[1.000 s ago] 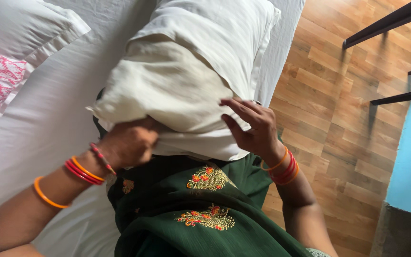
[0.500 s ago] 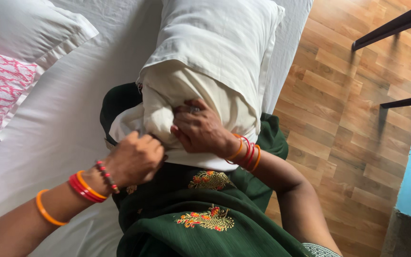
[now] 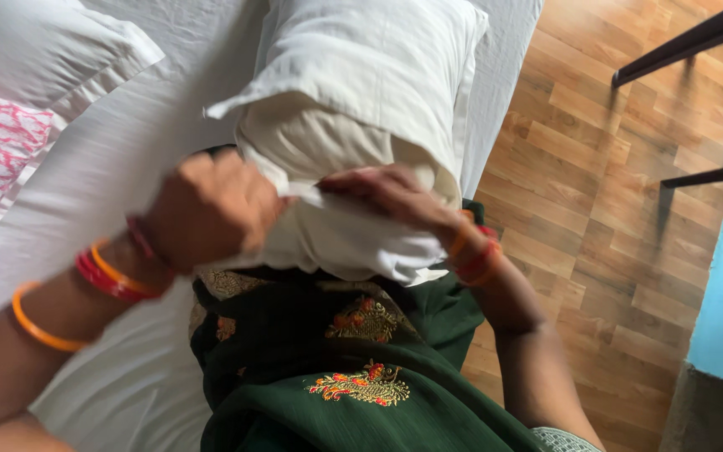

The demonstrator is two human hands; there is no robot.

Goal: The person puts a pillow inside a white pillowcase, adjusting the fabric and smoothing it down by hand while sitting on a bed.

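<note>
Over the white-sheeted bed (image 3: 119, 167) | left hand (image 3: 211, 205) fisted on white cotton pillowcase (image 3: 378, 75) edge | right hand (image 3: 387, 191) pinching cream pillow (image 3: 311, 151).

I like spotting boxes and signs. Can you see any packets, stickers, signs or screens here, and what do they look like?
None in view: no packet, label, sign or screen.
What is there is cloth: a cream pillow half inside a white pillowcase, gripped by the left hand and the right hand, on a white bed sheet.
</note>
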